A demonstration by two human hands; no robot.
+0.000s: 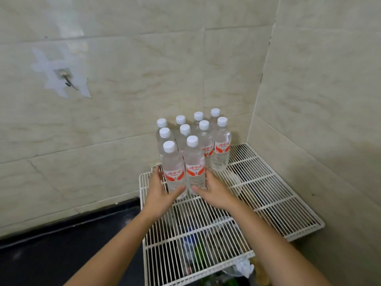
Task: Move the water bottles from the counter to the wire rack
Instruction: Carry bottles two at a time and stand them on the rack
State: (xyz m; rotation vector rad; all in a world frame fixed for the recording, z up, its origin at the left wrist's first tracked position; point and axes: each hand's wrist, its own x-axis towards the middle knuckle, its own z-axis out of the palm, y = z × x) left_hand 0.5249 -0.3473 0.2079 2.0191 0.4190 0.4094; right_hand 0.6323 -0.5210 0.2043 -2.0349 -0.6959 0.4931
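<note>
The left hand (159, 189) is wrapped around the lower part of the front-left bottle (172, 170), thumb across its front and fingers behind its left side; the right hand (214, 191) clasps the front-right bottle (194, 168) the same way from the other side, thumb on the front near the base; the two held bottles stand upright, touching each other, their bases on the wire rack (268, 195) near its left edge; both have white caps and red-and-white labels.

Nearest, under the front edge of the rack, blurred things show through the wires, among them something blue, something green and crumpled clear plastic; what they are cannot be told; to the left of the rack lies the dark counter (61, 254), running along the foot of the wall.

Behind the held pair stand the other bottles (221, 145), eight of them, upright and close-packed in rows that reach to the rack's back edge by the wall; the right part of the rack, toward the corner of the room, is bare wire.

Farther off, on the tiled wall (144, 69) at the left, a small metal hook (69, 81) sits on a patch of clear tape.
</note>
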